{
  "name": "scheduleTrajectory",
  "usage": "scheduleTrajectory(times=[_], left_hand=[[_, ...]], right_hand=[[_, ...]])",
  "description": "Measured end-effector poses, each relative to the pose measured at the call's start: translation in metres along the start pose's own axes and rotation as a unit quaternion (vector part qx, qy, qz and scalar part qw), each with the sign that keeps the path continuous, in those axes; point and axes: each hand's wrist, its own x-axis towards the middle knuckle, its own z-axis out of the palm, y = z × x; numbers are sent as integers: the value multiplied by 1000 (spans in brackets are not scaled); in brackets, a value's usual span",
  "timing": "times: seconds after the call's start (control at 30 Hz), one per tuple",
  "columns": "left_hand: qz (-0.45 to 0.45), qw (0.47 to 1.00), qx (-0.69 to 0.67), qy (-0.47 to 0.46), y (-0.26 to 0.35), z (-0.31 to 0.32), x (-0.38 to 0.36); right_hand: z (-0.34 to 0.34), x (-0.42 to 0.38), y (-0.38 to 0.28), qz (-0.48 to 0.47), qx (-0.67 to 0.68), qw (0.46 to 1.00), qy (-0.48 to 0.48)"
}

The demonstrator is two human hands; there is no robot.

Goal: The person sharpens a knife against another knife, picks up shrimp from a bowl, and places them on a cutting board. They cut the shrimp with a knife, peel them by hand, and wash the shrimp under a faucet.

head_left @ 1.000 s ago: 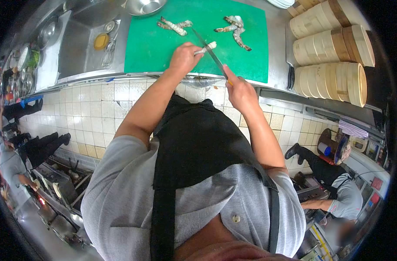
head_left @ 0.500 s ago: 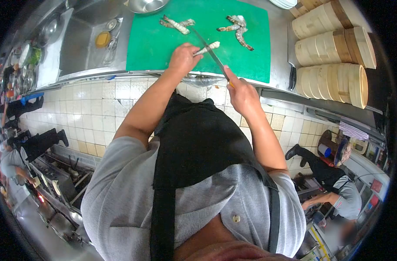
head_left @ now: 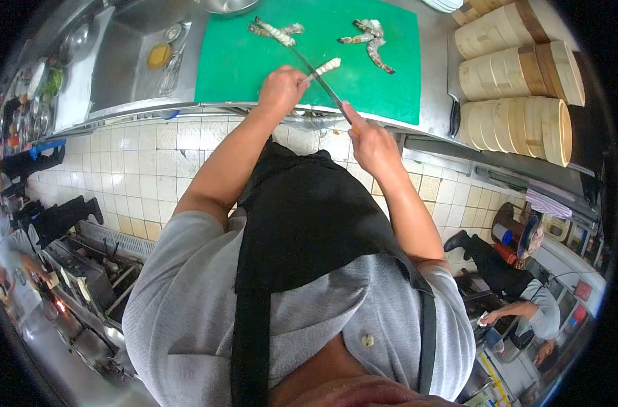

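My left hand (head_left: 282, 89) is closed on the near end of a pale peeled shrimp (head_left: 328, 66), which lies over the green cutting board (head_left: 234, 74). My right hand (head_left: 375, 146) grips a knife (head_left: 330, 91) by its handle. The blade slants up and left, lying across the shrimp close to my left fingertips. Past my left hand, a pale shrimp (head_left: 276, 32) lies crossed with darker shrimp. Several dark-striped shrimp (head_left: 376, 53) are grouped at the board's upper right.
A metal sink (head_left: 127, 68) with a yellow sponge (head_left: 160, 55) adjoins the board's left side. Stacked bamboo steamers (head_left: 515, 129) and a black-handled knife (head_left: 454, 117) are on the right. A metal bowl (head_left: 231, 5) touches the top edge. Other people work at both sides.
The knife blade has shifted left along the shrimp toward my left fingers, and my right hand has moved slightly left. My left hand still holds the shrimp.
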Motion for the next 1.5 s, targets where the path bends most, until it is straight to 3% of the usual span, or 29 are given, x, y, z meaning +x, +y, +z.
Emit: scheduleTrajectory(times=[0.53,0.73,0.83,0.97,1.07,1.17,1.27,1.33,1.5], left_hand=[[11,1000,-11,22,-4,5,0],[17,1000,-3,17,-4,2,-2],[-11,999,-47,17,-10,-2,3],[1,998,-61,3,-27,-24,29],[-58,996,3,-70,-47,-49,63],[38,986,161,-23,-27,-71,72],[161,962,212,-55,-31,-46,64],[157,961,223,-34,-31,-37,64],[65,965,236,95,-48,-32,92]], right_hand=[[1,-3,-6,0,8,1000,-10],[15,14,3,-26,46,998,18],[-7,1,1,-39,116,989,78],[-36,-25,13,40,205,974,87],[-39,-40,33,116,224,963,89],[-34,-58,51,170,257,947,91],[-31,-72,53,224,269,933,84],[-34,-78,47,274,289,915,70],[-21,-92,57,260,322,905,93]])
